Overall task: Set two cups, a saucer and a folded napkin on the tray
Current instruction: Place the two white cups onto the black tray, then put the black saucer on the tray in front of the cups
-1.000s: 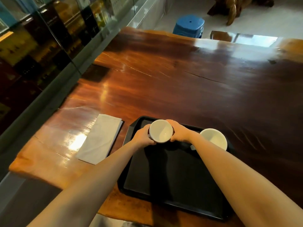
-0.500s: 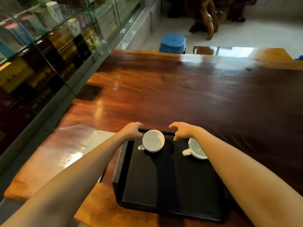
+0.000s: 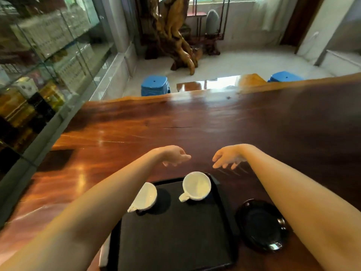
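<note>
Two white cups stand at the far end of the black tray: the left cup is partly covered by my left forearm, the right cup shows its handle toward me. A black saucer lies on the table just right of the tray. A sliver of the white napkin shows at the tray's left edge under my left arm. My left hand and my right hand hover above the table beyond the tray, fingers apart, holding nothing.
The long polished wooden table stretches ahead. A glass display cabinet runs along the left side. Two blue stools stand past the table's far edge, with a carved wood root sculpture on the floor behind.
Both hands let go of the left cup, which now stands on the tray, and lifted away beyond it. The view tilted up; the saucer has come into view on the right.
</note>
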`<action>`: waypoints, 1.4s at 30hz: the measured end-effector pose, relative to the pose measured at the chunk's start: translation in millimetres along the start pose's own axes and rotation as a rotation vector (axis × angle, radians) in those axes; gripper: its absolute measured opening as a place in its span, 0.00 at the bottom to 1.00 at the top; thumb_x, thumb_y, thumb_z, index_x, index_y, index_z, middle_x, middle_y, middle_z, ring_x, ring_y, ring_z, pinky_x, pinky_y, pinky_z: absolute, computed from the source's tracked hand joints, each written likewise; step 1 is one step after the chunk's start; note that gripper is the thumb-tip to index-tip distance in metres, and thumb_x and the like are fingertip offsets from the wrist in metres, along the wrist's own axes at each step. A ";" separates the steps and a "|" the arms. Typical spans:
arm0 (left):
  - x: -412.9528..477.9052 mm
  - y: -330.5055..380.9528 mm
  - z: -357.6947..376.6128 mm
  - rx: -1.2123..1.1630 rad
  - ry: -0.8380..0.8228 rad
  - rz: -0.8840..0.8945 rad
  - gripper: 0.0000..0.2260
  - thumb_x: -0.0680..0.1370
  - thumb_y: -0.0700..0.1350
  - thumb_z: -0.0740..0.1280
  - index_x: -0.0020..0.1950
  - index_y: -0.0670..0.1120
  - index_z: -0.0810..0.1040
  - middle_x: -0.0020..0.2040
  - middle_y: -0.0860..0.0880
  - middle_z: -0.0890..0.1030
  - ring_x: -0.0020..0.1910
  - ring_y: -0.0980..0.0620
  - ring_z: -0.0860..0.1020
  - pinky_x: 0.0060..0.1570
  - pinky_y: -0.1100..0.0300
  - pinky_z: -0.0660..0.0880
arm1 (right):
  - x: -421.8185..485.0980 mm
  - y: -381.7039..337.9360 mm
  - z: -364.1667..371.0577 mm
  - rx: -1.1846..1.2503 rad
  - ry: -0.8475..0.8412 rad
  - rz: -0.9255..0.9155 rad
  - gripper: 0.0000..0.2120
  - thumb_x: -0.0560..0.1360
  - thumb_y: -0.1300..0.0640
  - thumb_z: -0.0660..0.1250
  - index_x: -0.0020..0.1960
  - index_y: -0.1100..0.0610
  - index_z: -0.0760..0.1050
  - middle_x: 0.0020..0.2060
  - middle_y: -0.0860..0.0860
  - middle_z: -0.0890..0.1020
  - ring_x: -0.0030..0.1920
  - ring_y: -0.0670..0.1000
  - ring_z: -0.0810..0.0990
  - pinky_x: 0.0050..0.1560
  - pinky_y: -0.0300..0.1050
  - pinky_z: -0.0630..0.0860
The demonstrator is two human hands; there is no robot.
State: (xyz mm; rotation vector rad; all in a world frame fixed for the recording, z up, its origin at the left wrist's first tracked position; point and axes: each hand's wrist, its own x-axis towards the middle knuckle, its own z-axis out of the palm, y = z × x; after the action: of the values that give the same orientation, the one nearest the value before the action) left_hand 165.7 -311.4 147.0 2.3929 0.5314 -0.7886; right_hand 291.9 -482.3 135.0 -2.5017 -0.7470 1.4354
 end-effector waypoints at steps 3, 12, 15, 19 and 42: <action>14.3 46.2 13.6 0.067 -0.048 0.069 0.23 0.81 0.57 0.54 0.68 0.44 0.70 0.62 0.45 0.78 0.58 0.46 0.79 0.57 0.51 0.78 | -17.5 43.5 -5.1 0.042 0.050 0.046 0.25 0.77 0.53 0.64 0.72 0.56 0.64 0.70 0.53 0.70 0.67 0.54 0.72 0.66 0.54 0.72; 58.7 152.7 87.6 0.208 -0.212 0.184 0.23 0.81 0.57 0.53 0.69 0.44 0.70 0.63 0.45 0.77 0.59 0.45 0.78 0.52 0.53 0.79 | -60.5 171.5 12.8 0.124 0.096 0.226 0.23 0.77 0.53 0.64 0.71 0.55 0.66 0.66 0.54 0.74 0.65 0.52 0.75 0.62 0.51 0.75; 74.3 169.1 118.6 0.229 -0.236 0.176 0.23 0.80 0.57 0.54 0.69 0.44 0.70 0.61 0.43 0.78 0.58 0.45 0.78 0.52 0.53 0.79 | -64.6 208.0 29.2 0.150 0.111 0.263 0.22 0.77 0.54 0.64 0.70 0.56 0.67 0.64 0.55 0.75 0.63 0.52 0.76 0.61 0.50 0.76; 88.4 177.6 158.1 0.272 -0.241 0.149 0.24 0.80 0.57 0.55 0.71 0.45 0.67 0.60 0.42 0.76 0.61 0.42 0.76 0.54 0.51 0.79 | -58.1 244.2 56.4 0.174 0.087 0.298 0.23 0.77 0.53 0.64 0.70 0.56 0.66 0.63 0.56 0.76 0.61 0.53 0.78 0.60 0.50 0.77; 115.6 139.8 218.9 0.041 -0.149 0.047 0.26 0.72 0.32 0.68 0.70 0.41 0.66 0.65 0.41 0.73 0.62 0.42 0.74 0.56 0.54 0.76 | -16.1 262.8 107.0 0.454 0.159 0.222 0.20 0.73 0.73 0.64 0.62 0.61 0.68 0.58 0.60 0.73 0.55 0.61 0.80 0.49 0.57 0.82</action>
State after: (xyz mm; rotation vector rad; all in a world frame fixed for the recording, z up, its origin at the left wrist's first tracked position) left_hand 234.0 -531.1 -19.9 2.3506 0.4015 -0.9567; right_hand 284.4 -728.0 -7.7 -2.3472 -0.0967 1.2714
